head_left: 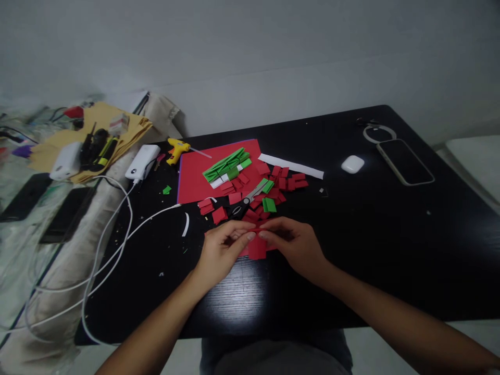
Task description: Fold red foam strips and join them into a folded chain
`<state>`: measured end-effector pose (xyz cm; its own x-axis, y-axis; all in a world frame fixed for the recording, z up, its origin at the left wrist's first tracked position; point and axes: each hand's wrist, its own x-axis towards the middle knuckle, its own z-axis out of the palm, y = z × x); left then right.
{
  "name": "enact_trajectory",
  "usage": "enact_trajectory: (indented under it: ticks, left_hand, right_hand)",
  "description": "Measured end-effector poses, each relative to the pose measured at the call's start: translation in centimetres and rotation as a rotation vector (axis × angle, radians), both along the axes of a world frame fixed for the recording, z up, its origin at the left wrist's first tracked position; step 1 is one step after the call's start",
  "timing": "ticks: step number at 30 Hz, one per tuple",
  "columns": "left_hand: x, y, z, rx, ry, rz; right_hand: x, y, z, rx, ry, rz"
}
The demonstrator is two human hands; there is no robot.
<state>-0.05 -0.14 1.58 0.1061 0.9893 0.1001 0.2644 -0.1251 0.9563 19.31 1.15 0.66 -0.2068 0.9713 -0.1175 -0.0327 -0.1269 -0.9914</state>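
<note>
Left hand (221, 249) and right hand (300, 247) both pinch red paper (257, 249), thumbs against fingertips, lower centre of frame. Looks like a folding step; next move calls for even thumb pressure along the crease.

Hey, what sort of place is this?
Probably a craft workspace, perhaps at home: a yellow glue gun, scissors and folded red paper pieces lie on a black table.

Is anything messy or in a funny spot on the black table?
Yes, a little. A curled white scrap and a green scrap lie off to the left, away from most of the paper, like stray bits. The scissors lie in among the red pieces, a messy spot for them. I see no spill.
</note>
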Motion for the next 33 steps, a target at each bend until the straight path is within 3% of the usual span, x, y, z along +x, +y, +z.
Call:
enact_trajectory:
  ticks: [7,15,20,24,29,33]
  left_hand:
    - [0.0,0.1,0.1,-0.010,-0.023,0.079]
    - [0.1,0.1,0.0,-0.096,-0.091,0.061]
    - [0.0,0.3,0.3,-0.137,-0.026,-0.003]
    - [-0.1,0.3,0.6,-0.116,0.009,0.008]
    - [-0.1,0.2,0.4,-0.157,-0.076,-0.002]
    - [0.0,0.1,0.3,-0.096,-0.101,-0.022]
  right_hand:
    - [0.0,0.2,0.1,-0.102,0.019,0.128]
    - [0.0,0.2,-0.2,-0.128,0.014,0.147]
    - [0.0,0.1,-0.5,-0.095,-0.049,0.167]
    - [-0.1,-0.1,-0.4,0.012,-0.095,0.120]
    - [0.2,0.0,0.5,0.124,-0.065,-0.052]
    - [0.4,0.2,0.8,0.152,-0.098,-0.049]
